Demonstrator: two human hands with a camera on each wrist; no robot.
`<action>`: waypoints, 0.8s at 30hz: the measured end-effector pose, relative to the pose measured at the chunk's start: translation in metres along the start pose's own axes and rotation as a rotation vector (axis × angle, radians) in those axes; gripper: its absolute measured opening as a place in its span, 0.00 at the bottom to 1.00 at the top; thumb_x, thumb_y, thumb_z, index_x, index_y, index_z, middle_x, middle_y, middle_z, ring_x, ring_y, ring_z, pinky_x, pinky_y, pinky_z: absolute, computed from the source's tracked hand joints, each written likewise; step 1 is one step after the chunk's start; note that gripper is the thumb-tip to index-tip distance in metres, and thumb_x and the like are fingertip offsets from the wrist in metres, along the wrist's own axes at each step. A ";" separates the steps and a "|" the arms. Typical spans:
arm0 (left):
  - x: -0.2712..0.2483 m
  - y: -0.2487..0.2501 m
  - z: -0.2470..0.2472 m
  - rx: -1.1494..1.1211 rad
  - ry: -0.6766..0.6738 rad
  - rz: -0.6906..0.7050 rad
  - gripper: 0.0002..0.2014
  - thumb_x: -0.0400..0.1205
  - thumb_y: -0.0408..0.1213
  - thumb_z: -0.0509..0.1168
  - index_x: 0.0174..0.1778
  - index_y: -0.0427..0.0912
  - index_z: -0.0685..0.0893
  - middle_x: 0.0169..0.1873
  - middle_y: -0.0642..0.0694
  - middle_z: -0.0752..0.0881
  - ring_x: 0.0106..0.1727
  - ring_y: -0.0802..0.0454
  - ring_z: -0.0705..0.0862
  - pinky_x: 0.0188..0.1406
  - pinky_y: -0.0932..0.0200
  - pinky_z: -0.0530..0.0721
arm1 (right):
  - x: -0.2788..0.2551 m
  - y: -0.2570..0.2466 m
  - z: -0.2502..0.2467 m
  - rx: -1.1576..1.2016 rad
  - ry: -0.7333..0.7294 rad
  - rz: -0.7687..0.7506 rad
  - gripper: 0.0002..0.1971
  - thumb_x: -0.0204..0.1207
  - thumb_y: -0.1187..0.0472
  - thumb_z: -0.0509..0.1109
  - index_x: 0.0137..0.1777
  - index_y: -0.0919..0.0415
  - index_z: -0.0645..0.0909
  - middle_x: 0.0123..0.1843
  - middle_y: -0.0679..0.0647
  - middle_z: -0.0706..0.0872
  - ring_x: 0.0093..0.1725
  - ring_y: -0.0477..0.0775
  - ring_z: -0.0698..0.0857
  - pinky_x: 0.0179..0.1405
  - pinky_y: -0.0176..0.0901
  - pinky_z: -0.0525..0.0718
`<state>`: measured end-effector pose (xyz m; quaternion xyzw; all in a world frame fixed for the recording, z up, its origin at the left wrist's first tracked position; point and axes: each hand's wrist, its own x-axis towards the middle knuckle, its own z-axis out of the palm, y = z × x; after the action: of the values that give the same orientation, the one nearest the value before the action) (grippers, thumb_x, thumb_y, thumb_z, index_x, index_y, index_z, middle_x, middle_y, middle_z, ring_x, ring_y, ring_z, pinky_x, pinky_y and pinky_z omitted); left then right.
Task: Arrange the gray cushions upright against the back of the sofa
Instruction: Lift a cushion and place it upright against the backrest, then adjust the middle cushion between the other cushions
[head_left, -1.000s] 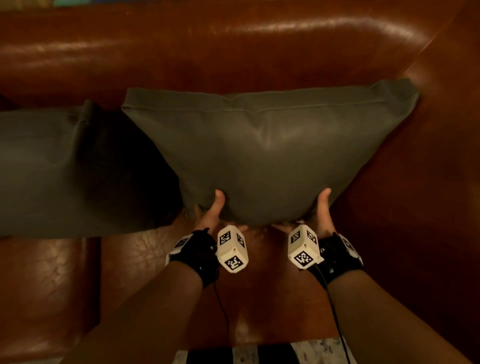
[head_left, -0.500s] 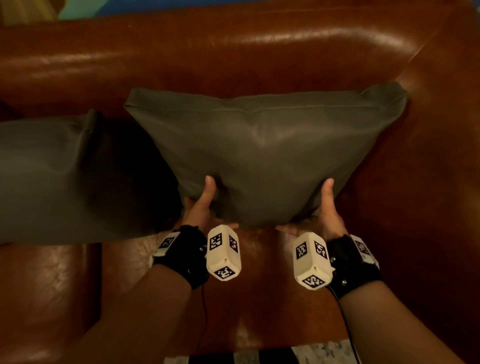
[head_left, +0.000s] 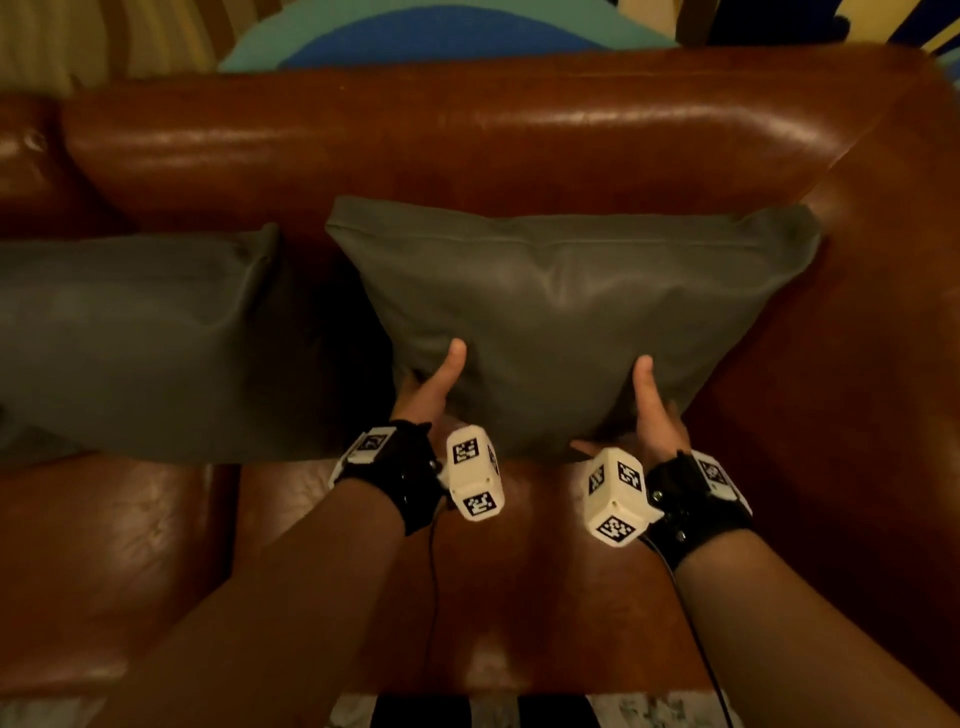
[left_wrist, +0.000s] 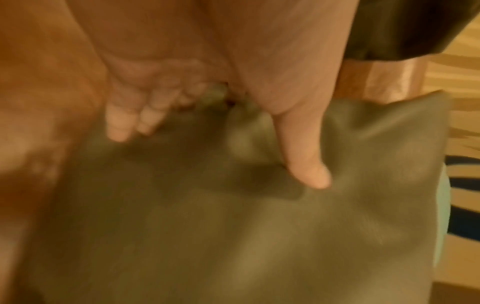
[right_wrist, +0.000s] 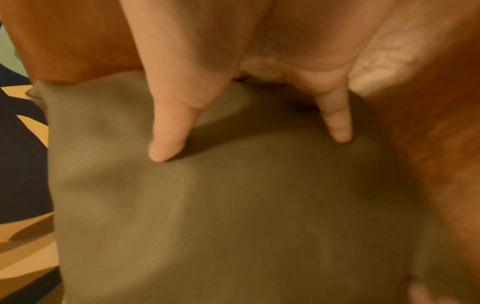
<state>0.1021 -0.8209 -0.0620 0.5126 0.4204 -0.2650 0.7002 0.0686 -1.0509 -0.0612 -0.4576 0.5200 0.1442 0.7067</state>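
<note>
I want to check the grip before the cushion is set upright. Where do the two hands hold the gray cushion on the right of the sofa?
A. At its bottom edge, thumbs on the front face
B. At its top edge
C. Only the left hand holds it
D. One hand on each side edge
A: the left hand and right hand both grip the bottom edge of the gray cushion, thumbs on its front face.

The left cushion (head_left: 119, 338) runs off the head picture's left edge. Under the right cushion (head_left: 561, 317), the fingers of the left hand (head_left: 426, 395) and right hand (head_left: 652, 415) are hidden; only the thumbs show. The left wrist picture is blurred. The sofa (head_left: 467, 135) is cut off at both sides.
</note>
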 end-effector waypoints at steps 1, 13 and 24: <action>-0.008 -0.002 -0.007 0.018 0.017 0.019 0.43 0.61 0.62 0.82 0.73 0.57 0.77 0.67 0.49 0.83 0.68 0.36 0.84 0.66 0.29 0.82 | -0.009 0.007 -0.002 0.031 -0.012 -0.013 0.47 0.74 0.40 0.79 0.89 0.43 0.58 0.79 0.58 0.73 0.61 0.74 0.85 0.61 0.81 0.87; -0.033 -0.028 -0.191 0.711 0.070 0.096 0.17 0.79 0.47 0.75 0.62 0.51 0.84 0.62 0.44 0.88 0.61 0.45 0.88 0.68 0.42 0.84 | -0.071 0.166 0.080 -0.529 -0.082 -0.009 0.14 0.86 0.69 0.69 0.69 0.74 0.82 0.61 0.74 0.89 0.52 0.66 0.85 0.40 0.48 0.83; -0.019 0.069 -0.449 0.599 0.193 0.314 0.33 0.74 0.36 0.80 0.75 0.37 0.76 0.60 0.43 0.83 0.58 0.51 0.82 0.56 0.60 0.76 | -0.119 0.271 0.264 -0.740 -0.005 -0.269 0.26 0.78 0.53 0.80 0.71 0.64 0.82 0.64 0.65 0.89 0.61 0.65 0.88 0.69 0.71 0.86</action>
<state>0.0049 -0.3763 -0.0659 0.7763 0.3042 -0.2159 0.5081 -0.0056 -0.6619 -0.0818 -0.7451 0.3666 0.2289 0.5079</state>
